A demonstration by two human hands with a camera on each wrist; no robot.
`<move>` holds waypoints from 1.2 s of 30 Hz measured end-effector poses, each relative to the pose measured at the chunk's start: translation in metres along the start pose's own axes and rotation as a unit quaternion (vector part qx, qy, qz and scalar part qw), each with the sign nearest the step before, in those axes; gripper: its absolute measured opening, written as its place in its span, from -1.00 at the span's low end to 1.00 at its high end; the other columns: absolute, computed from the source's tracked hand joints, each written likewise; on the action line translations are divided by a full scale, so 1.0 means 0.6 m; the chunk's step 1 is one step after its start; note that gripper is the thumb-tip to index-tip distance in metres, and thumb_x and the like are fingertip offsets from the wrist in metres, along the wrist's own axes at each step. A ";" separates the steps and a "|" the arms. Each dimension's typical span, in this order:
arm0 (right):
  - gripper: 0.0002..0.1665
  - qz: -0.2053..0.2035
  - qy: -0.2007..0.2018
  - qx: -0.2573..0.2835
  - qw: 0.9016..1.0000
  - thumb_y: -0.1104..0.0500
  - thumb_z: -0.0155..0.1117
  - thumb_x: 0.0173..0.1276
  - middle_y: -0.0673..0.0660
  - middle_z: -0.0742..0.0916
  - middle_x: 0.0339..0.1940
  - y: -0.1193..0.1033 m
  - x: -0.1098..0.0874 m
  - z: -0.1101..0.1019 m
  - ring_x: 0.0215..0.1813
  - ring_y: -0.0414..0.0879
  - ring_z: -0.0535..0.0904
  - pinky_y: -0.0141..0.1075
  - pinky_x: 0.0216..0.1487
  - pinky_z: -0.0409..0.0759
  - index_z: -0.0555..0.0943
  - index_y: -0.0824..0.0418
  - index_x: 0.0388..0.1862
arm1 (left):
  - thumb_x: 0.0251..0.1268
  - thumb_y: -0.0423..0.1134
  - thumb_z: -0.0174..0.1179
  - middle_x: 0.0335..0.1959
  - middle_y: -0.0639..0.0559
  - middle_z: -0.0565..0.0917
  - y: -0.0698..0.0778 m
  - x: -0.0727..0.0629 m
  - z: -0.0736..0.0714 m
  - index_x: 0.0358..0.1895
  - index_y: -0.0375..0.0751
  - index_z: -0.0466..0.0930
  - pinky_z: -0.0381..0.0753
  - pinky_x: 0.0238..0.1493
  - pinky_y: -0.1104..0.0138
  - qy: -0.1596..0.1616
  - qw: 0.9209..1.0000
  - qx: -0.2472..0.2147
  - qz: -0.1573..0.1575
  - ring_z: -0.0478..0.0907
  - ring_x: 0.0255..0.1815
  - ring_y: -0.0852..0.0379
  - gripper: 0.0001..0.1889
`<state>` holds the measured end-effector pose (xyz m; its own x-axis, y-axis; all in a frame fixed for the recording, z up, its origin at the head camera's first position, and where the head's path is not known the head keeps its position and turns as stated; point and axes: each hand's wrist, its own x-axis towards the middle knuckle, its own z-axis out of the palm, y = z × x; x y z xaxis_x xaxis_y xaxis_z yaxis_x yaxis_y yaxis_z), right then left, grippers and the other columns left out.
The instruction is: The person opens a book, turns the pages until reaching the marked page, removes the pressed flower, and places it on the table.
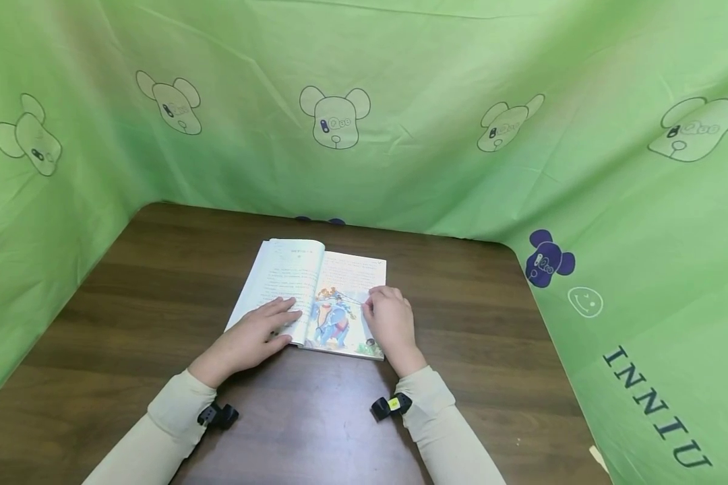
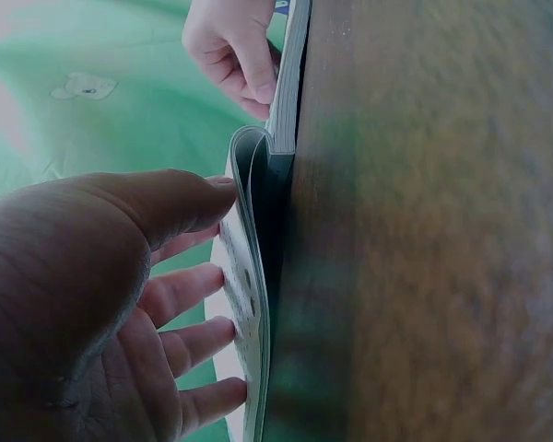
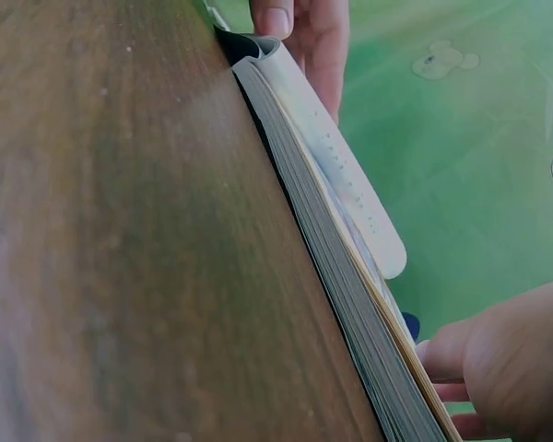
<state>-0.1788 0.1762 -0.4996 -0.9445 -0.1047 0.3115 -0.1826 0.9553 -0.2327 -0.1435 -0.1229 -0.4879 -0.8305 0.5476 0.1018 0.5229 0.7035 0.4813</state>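
An open book (image 1: 352, 269) lies on the table, a coloured picture of a blue animal filling the lower part of its right page. My left hand (image 1: 255, 337) rests on the left page, fingers straight and spread. In the left wrist view, the left hand's thumb (image 2: 189, 198) and fingertips touch the page near the curved fold. Over the right page's outer edge is my right hand (image 1: 391, 327), fingers bent and thumb close to the index finger at the paper. I cannot tell whether they pinch the page.
The brown wooden table (image 1: 479, 377) stretches around the book. A green cloth (image 1: 400, 182) with cartoon bear heads hangs along its back and sides. Black devices (image 1: 218, 415) are strapped at both wrists, over pale sleeves (image 1: 176, 411). A small pale piece (image 1: 598, 459) sits at the table's right edge.
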 end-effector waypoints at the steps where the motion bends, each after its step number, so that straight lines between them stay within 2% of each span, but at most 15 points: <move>1: -0.83 -0.003 0.000 0.000 1.000 0.11 0.43 0.34 0.02 0.78 0.04 0.000 0.000 0.000 0.15 0.04 0.63 -0.03 0.07 0.58 0.72 0.12 -0.45 | 0.46 -0.14 0.25 0.55 -0.12 0.37 0.000 0.000 0.000 0.43 -0.12 0.51 0.29 0.45 -0.21 0.001 1.000 -0.001 0.001 0.23 0.58 -0.23 -0.48; 10: -0.86 0.014 -0.033 0.030 0.999 0.12 0.44 0.34 0.04 0.79 0.07 0.012 0.001 -0.010 0.21 0.01 0.64 -0.06 0.17 0.60 0.80 0.14 -0.39 | 0.46 -0.14 0.25 0.56 -0.13 0.36 0.000 -0.001 0.002 0.44 -0.14 0.50 0.29 0.46 -0.19 -0.002 1.000 -0.003 0.007 0.23 0.59 -0.23 -0.47; 18: -0.82 -0.013 -0.029 -0.021 0.999 0.16 0.41 0.30 0.03 0.80 0.04 0.004 0.002 -0.014 0.11 0.02 0.67 -0.08 -0.07 0.67 0.73 0.12 -0.51 | 0.47 -0.12 0.25 0.57 -0.11 0.35 0.001 0.000 0.000 0.45 -0.13 0.48 0.28 0.46 -0.19 -0.006 1.000 0.005 0.002 0.21 0.60 -0.21 -0.46; 22: -0.82 -0.024 -0.018 -0.023 0.999 0.17 0.39 0.28 0.02 0.80 0.02 0.006 0.001 -0.010 0.10 0.02 0.67 -0.07 -0.07 0.66 0.72 0.12 -0.53 | 0.47 -0.13 0.25 0.57 -0.12 0.34 0.000 0.000 0.000 0.45 -0.13 0.48 0.27 0.47 -0.19 -0.007 1.000 0.003 0.002 0.21 0.60 -0.21 -0.46; 29: -0.85 -0.015 -0.010 0.054 0.998 0.16 0.38 0.29 0.00 0.80 0.03 0.026 -0.001 -0.005 0.18 0.02 0.63 -0.04 0.12 0.57 0.73 0.11 -0.49 | 0.46 -0.13 0.26 0.57 -0.12 0.34 0.002 0.000 0.000 0.44 -0.13 0.49 0.27 0.47 -0.18 -0.006 1.000 0.004 0.001 0.22 0.59 -0.21 -0.47; 36: -0.87 0.007 0.012 0.143 0.990 0.20 0.39 0.27 0.01 0.81 -0.02 0.035 -0.002 -0.007 0.15 0.02 0.66 -0.03 0.17 0.56 0.72 0.15 -0.48 | 0.46 -0.12 0.26 0.57 -0.12 0.34 0.003 -0.002 -0.001 0.45 -0.12 0.49 0.28 0.46 -0.19 -0.009 1.000 0.003 -0.003 0.22 0.60 -0.21 -0.46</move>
<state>-0.1807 0.1977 -0.5009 -0.9413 -0.0830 0.3271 -0.2434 0.8383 -0.4879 -0.1419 -0.1227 -0.4866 -0.8297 0.5519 0.0838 0.5197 0.7089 0.4768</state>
